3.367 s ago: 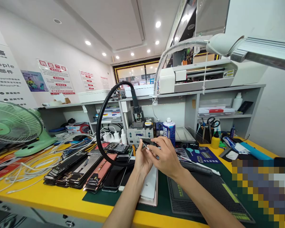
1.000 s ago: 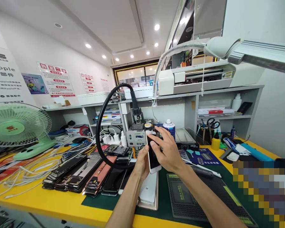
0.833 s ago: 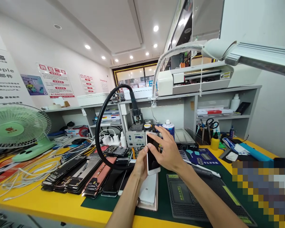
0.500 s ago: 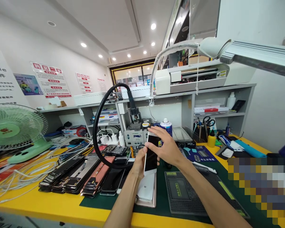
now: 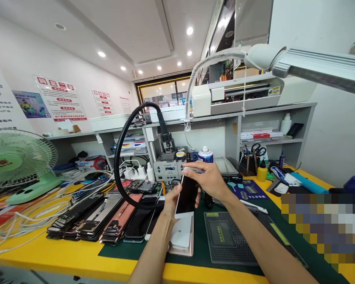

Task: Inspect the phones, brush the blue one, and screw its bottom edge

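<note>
A white-framed smartphone (image 5: pixel 187 197) with a dark screen is held up over the bench, its screen facing me. My left hand (image 5: pixel 172 201) is wrapped round its left side and back, with fingertips showing past the right edge. At the phone's top end, my right hand (image 5: pixel 209 178) pinches the upper edge between thumb and fingers. Beneath the phone lies a white phone back cover (image 5: pixel 181 233) on a pinkish panel, both on the green mat (image 5: pixel 199 252).
Stacked phone screens (image 5: pixel 90 219) lie to the left, near a black hose loop (image 5: pixel 118 157). A grey perforated pad (image 5: pixel 233 240) lies to the right. Behind stand a soldering station (image 5: pixel 168 169) and a spray can (image 5: pixel 205 154). A lamp arm (image 5: pixel 319 65) hangs above right; a green fan (image 5: pixel 20 161) stands left.
The phone has come slightly lower and nearer. My right hand's fingers have drawn in from lying across the phone's upper part to its top edge.
</note>
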The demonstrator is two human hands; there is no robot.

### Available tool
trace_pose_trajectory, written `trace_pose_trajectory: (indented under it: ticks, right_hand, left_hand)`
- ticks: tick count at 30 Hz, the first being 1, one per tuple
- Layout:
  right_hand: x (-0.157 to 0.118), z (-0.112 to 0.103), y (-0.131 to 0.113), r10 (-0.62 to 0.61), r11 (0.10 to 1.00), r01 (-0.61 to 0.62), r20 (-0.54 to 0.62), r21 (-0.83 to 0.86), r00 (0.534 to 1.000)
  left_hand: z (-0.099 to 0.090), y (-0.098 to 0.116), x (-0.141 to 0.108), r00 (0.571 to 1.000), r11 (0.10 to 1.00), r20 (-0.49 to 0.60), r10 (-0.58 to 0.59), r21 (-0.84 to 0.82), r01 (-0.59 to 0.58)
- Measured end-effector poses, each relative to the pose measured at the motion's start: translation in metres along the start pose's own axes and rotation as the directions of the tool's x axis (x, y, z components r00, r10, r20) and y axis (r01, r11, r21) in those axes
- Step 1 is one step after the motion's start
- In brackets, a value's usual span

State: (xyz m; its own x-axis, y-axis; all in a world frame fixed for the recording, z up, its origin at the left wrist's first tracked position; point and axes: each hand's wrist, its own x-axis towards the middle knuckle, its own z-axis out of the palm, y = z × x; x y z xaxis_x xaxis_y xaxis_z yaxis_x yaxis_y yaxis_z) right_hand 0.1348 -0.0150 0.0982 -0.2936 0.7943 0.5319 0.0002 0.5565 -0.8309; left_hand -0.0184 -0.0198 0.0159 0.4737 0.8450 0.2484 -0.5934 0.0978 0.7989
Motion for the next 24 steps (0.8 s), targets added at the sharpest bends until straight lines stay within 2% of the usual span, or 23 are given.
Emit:
trace_pose_trajectory:
  ticks: [5,9,13,19,24]
  right_hand:
    - [0.0004,-0.0001,0.0002,-0.003,1.000,0.003,-0.015,0.029,1.000]
    - [-0.0002,-0.0007,-0.0003,0.013,1.000,-0.012,-0.007,0.023,1.000]
    - [-0.0016,-0.0017,-0.0009,0.067,0.997,-0.068,0.018,0.042,0.998]
    - [-0.0047,-0.0035,-0.0038,0.139,0.988,-0.143,0.055,0.062,0.989]
    - [-0.0041,-0.0079,-0.0025,0.046,0.998,-0.045,-0.010,0.053,0.999]
  left_hand:
    - [0.0008,0.0014,-0.0038,0.997,0.999,-0.068,-0.048,-0.020,0.046]
    - [0.0016,0.0019,-0.0038,0.994,0.997,-0.082,-0.075,-0.029,0.073]
    - [0.0055,0.0027,-0.0027,0.998,0.998,-0.059,-0.034,-0.052,0.030]
    - [0.0102,0.0029,-0.0033,0.999,0.992,0.032,0.025,-0.126,-0.021]
    - [0.0094,0.0034,-0.0047,0.999,0.980,0.032,0.002,-0.199,0.005]
